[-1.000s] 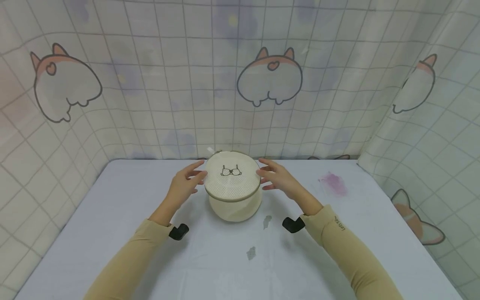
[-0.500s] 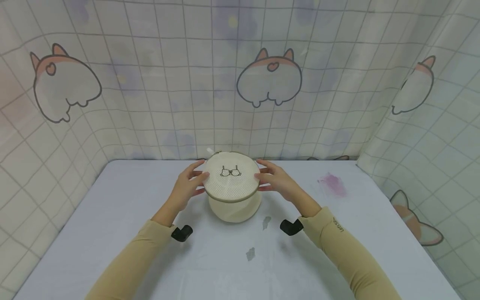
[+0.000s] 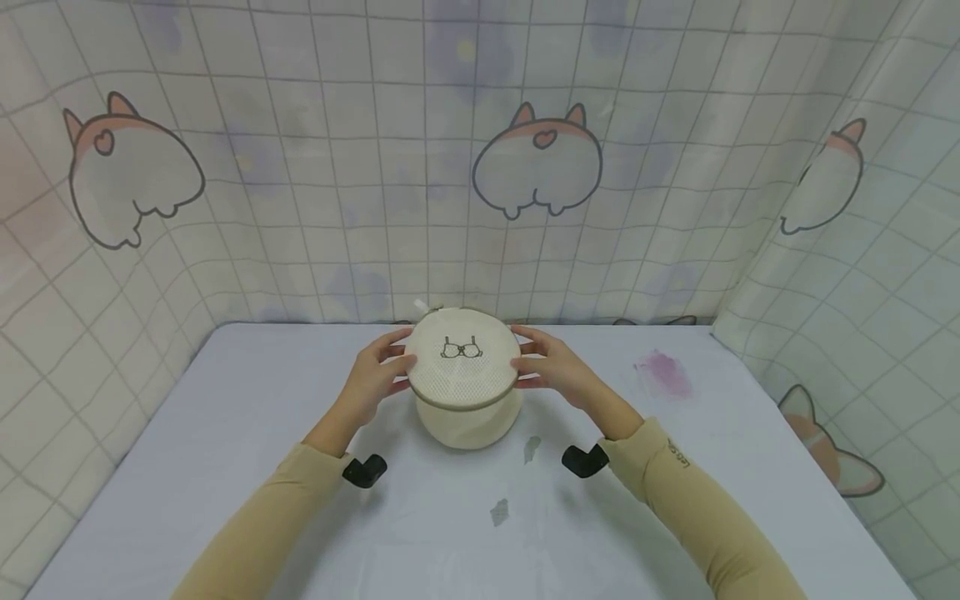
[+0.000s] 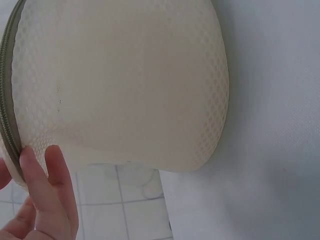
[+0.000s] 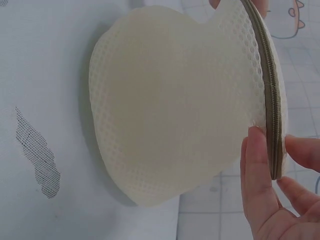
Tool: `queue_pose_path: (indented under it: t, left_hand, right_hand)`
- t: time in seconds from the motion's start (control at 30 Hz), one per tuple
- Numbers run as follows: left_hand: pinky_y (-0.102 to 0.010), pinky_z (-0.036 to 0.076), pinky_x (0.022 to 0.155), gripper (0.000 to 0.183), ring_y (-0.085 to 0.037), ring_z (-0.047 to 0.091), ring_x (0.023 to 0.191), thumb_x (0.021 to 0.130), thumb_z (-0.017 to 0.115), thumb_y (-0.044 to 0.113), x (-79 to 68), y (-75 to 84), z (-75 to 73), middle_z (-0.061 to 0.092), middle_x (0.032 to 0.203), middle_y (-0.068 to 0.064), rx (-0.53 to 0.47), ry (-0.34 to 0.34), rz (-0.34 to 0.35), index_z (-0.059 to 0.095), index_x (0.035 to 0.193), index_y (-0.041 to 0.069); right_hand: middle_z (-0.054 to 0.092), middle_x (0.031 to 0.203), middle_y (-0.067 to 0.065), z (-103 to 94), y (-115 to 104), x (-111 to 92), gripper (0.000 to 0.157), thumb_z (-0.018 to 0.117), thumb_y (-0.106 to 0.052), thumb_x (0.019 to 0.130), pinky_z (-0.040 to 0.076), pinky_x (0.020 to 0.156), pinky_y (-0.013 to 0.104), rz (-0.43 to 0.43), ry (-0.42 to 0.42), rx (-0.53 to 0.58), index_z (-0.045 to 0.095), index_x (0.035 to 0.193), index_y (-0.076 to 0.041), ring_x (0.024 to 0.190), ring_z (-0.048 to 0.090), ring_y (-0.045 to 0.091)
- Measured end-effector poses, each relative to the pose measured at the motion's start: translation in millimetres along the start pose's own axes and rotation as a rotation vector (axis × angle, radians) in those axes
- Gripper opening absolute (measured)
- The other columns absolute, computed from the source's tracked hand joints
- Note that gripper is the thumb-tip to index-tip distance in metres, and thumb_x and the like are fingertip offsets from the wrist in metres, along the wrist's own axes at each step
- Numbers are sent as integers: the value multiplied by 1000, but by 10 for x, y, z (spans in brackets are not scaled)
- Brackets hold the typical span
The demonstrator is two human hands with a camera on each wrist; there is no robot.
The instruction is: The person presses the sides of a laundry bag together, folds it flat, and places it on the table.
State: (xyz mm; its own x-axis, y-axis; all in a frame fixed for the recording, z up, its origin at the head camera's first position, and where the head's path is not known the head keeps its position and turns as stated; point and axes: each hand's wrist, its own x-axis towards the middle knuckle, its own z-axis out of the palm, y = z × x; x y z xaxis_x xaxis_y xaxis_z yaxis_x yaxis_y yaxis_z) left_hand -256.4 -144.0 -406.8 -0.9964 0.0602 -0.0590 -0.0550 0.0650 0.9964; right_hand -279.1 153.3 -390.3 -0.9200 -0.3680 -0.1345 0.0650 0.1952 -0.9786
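A round cream mesh laundry bag (image 3: pixel 463 379) with a bra drawing on its lid stands upright at the far middle of the table. An olive zipper (image 5: pixel 271 95) runs round its top edge. My left hand (image 3: pixel 375 375) holds the left side of that edge, thumb on the lid and fingers below. In the left wrist view, its fingertips rest against the zipper band and the mesh just under it. On the opposite side my right hand (image 3: pixel 553 367) pinches the edge in the same way, with the zipper between thumb and fingers in the right wrist view. The bag's inside is hidden.
The table (image 3: pixel 225 467) has a white cover with two grey patches (image 3: pixel 500 512) in front of the bag and a pink stain (image 3: pixel 663 372) at right. A checked curtain (image 3: pixel 337 167) with dog drawings hangs close behind and along both sides.
Both hands have closed in from beside the bag and now grip its upper edge. The bag stays about where it was; the whole view has shifted slightly.
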Motion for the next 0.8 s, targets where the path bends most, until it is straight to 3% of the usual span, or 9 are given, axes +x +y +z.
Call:
queue_pose_path:
  t: [0.8]
  left_hand:
    - [-29, 58, 90, 58, -15, 61, 101, 101, 61, 6, -11, 9, 14, 51, 137, -19, -18, -11, -28, 42, 156, 8]
  right_hand:
    - [51, 132, 22, -27, 39, 20, 69, 60, 2, 101, 60, 88, 38, 14, 2, -22, 30, 162, -8, 99, 66, 24]
